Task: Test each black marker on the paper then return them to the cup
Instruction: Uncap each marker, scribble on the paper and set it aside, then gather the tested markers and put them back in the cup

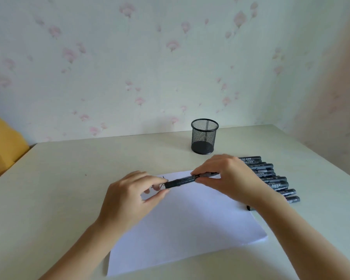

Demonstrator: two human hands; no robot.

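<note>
Over the paper, a black marker is pinched at its cap end by the left hand, its barrel by the right hand. Light, rigid, probably slick; best gripped mid-barrel.

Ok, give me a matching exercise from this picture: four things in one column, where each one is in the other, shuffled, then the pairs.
Things:
1. mesh cup
2. held marker
3. row of markers
4. paper

Places:
A. lying side by side on the table, partly behind the right hand
B. flat on the table, below both hands
C. upright near the wall, no markers in it
D. gripped at one end by the left hand, at the other by the right hand

Pairs: 1-C, 2-D, 3-A, 4-B
</note>
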